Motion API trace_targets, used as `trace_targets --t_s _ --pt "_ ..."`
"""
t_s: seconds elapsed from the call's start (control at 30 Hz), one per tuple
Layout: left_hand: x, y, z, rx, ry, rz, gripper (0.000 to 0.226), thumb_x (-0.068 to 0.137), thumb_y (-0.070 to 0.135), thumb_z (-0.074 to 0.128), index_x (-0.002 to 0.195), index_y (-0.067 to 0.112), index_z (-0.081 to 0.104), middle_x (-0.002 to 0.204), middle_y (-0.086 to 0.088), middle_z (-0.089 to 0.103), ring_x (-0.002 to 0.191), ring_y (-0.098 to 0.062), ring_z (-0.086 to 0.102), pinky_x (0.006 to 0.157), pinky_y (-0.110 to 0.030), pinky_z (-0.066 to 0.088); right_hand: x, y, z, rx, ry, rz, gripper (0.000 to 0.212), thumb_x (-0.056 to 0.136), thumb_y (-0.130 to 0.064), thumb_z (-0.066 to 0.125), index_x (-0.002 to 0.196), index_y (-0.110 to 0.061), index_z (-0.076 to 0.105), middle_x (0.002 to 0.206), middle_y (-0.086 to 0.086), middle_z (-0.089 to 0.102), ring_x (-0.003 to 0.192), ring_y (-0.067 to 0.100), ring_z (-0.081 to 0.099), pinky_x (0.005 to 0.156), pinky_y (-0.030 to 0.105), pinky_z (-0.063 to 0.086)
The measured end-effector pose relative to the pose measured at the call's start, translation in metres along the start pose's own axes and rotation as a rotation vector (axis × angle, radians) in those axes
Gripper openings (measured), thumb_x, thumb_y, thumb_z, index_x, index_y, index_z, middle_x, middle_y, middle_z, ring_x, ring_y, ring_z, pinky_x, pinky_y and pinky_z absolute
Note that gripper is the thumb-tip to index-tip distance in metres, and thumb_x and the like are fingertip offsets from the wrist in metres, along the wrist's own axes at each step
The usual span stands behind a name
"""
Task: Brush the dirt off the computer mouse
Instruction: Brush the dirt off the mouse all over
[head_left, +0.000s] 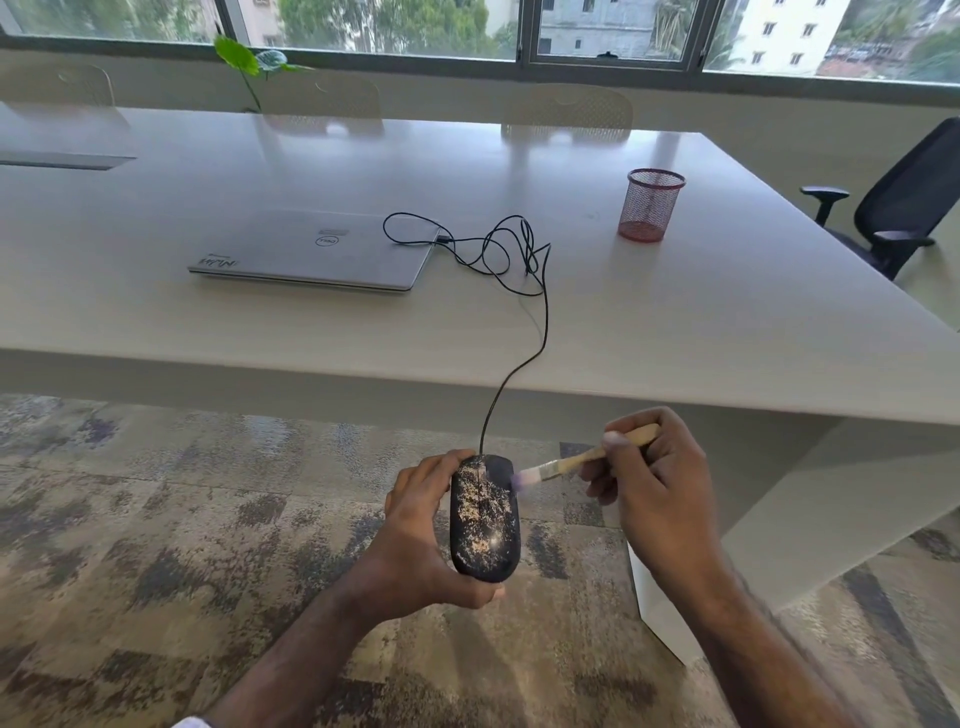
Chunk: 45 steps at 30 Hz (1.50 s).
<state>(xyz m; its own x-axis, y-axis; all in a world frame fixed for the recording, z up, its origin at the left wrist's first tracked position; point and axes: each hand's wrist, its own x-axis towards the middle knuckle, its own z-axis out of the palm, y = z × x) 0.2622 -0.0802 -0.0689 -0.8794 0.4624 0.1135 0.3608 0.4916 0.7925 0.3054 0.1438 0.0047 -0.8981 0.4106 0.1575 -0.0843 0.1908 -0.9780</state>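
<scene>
- The black computer mouse (484, 517) is held in the air over the patterned carpet (156, 519), in front of the table's near edge, its top speckled with pale dirt from front to back.
- The left hand (415, 540) cups it from the left side and underneath, fingers curled around its front and the thumb under its back end.
- The right hand (660, 499) pinches a small wooden-handled brush (571, 462) between thumb and fingers, gripping it like a pen.
- The brush's pale bristles, blurred, touch the mouse's upper right edge near the front.
- The mouse's black cable (540, 332) runs up from its front, over the edge of the white table (727, 312), and lies in loose loops there.
- The cable's plug lies just beside the right edge of a shut silver laptop (311, 249).
- A red mesh pen cup (652, 205) stands upright well to the right of the loops.
- A black office chair (893, 208) sits past the table's right side.
</scene>
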Motion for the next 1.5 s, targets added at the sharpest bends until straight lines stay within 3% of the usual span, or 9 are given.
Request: trace_targets --t_s 0.2,0.33,0.6,0.7,0.93,1.07,1.23,1.37,1.5 --pt "0.001 -0.001 0.001 -0.005 -0.013 -0.017 0.119 0.040 0.041 0.091 0.144 0.045 0.032 0.128 0.035 0.036 0.128 -0.004 0.035 0.111 -0.041 0.040 -0.001 0.001 0.001 -0.061 -0.102 0.032 0.011 0.099 -0.005 0.053 0.090 -0.010 0.056 0.067 0.015 0.071 0.056 0.022 0.065 0.054 0.034 0.054" --pt "-0.001 -0.004 0.002 -0.014 -0.023 -0.037 0.121 0.040 0.043 0.091 0.145 0.044 0.030 0.131 0.030 0.036 0.128 -0.004 0.033 0.112 -0.038 0.039 0.001 0.000 -0.003 -0.025 -0.033 0.025 0.013 0.098 -0.002 0.053 0.088 -0.009 0.056 0.063 0.015 0.070 0.051 0.021 0.063 0.049 0.032 0.050" --pt "0.001 -0.006 0.004 -0.012 -0.012 -0.043 0.120 0.040 0.042 0.092 0.145 0.044 0.032 0.130 0.031 0.037 0.127 -0.003 0.034 0.110 -0.038 0.040 -0.002 0.001 -0.001 -0.073 -0.070 0.023 0.012 0.098 -0.004 0.054 0.088 -0.010 0.056 0.065 0.013 0.070 0.052 0.016 0.064 0.051 0.027 0.050" --pt "0.001 -0.007 0.004 -0.015 0.001 -0.043 0.117 0.040 0.042 0.091 0.140 0.050 0.032 0.128 0.034 0.037 0.126 -0.003 0.035 0.109 -0.038 0.041 -0.002 0.000 -0.002 -0.012 -0.043 -0.007 0.013 0.098 -0.003 0.054 0.088 -0.010 0.056 0.064 0.015 0.070 0.052 0.021 0.064 0.050 0.031 0.052" --pt "0.001 -0.007 0.006 -0.039 0.006 -0.068 0.119 0.037 0.047 0.089 0.144 0.043 0.036 0.129 0.027 0.040 0.125 -0.008 0.037 0.109 -0.045 0.041 -0.003 0.005 0.001 -0.064 -0.072 -0.004 0.014 0.099 -0.005 0.054 0.087 -0.013 0.056 0.066 0.013 0.071 0.055 0.021 0.065 0.054 0.035 0.052" --pt "0.001 -0.009 0.005 -0.060 -0.004 -0.085 0.120 0.037 0.046 0.091 0.144 0.046 0.035 0.128 0.032 0.038 0.127 -0.009 0.037 0.110 -0.046 0.042 -0.006 0.000 0.002 0.056 -0.070 0.004 0.012 0.099 -0.003 0.053 0.089 -0.008 0.056 0.068 0.020 0.070 0.056 0.026 0.065 0.053 0.035 0.054" --pt "0.001 -0.008 0.004 -0.068 -0.020 -0.098 0.120 0.038 0.046 0.091 0.144 0.048 0.034 0.129 0.032 0.036 0.128 -0.008 0.036 0.111 -0.046 0.042 -0.007 0.007 0.005 -0.114 -0.064 -0.011 0.015 0.098 -0.006 0.055 0.087 -0.016 0.057 0.066 0.011 0.071 0.056 0.021 0.065 0.052 0.040 0.053" --pt "0.002 -0.008 0.005 -0.075 -0.025 -0.109 0.120 0.039 0.046 0.092 0.143 0.048 0.033 0.124 0.039 0.034 0.128 -0.008 0.036 0.111 -0.046 0.042 -0.010 0.001 0.005 -0.019 -0.037 -0.034 0.014 0.098 -0.004 0.055 0.087 -0.013 0.057 0.068 0.014 0.071 0.056 0.019 0.066 0.052 0.031 0.054" --pt "0.003 -0.009 0.004 -0.093 -0.017 -0.116 0.120 0.038 0.045 0.094 0.142 0.052 0.033 0.126 0.037 0.034 0.129 -0.009 0.037 0.112 -0.046 0.042 -0.012 0.007 0.009 -0.120 -0.059 -0.029 0.015 0.098 -0.010 0.056 0.086 -0.019 0.058 0.067 0.010 0.071 0.058 0.026 0.067 0.054 0.047 0.056"
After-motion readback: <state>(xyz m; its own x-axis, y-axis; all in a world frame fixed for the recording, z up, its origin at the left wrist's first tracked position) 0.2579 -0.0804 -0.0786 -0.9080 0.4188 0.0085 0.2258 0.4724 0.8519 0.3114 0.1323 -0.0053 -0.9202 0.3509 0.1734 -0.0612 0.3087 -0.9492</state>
